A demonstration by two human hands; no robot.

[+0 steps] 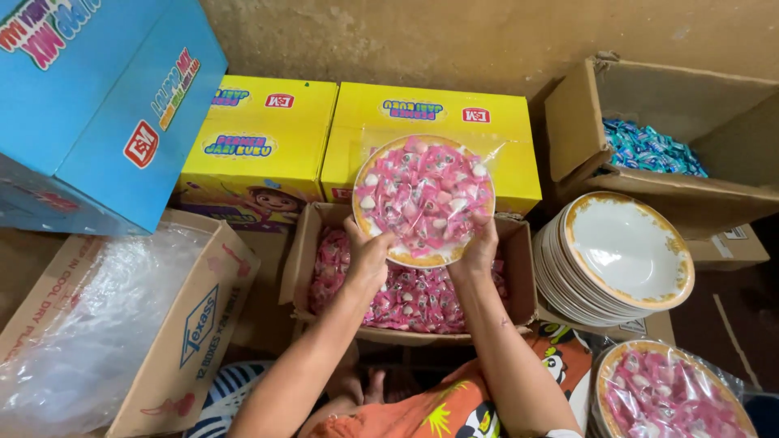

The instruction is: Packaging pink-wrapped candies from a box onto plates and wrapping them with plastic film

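Lower centre of the frame: the person's lap in orange printed cloth (430, 414), both forearms rising from it.

Lower right corner: a wrapped plate (673, 393) of pink sweets under clear film, partly cut by the frame edge.

Lower left: a brown carton (199, 324) holding crumpled clear plastic (77, 324).

Centre: the left hand (367, 258) and the right hand (479, 250) hold a plate (424, 201) between them, one at each lower edge. The plate has a gold rim, is heaped with pink wrapped sweets and is covered in clear film. The left fingers are clamped on the lower left rim; the right fingers are clamped on the lower right rim, over the film. The plate is raised above an open box (519, 276) of loose pink sweets (414, 300), tilted toward the camera.

Right of centre: a stack of empty plates (625, 251), white with gold rims, just beside the open box.

Upper centre: two yellow boxes (268, 138), side by side against the wall (454, 40), behind the open box.

Upper left: a large blue box (105, 113).

Upper right: an open carton (673, 113) with blue wrapped sweets (649, 150) inside.
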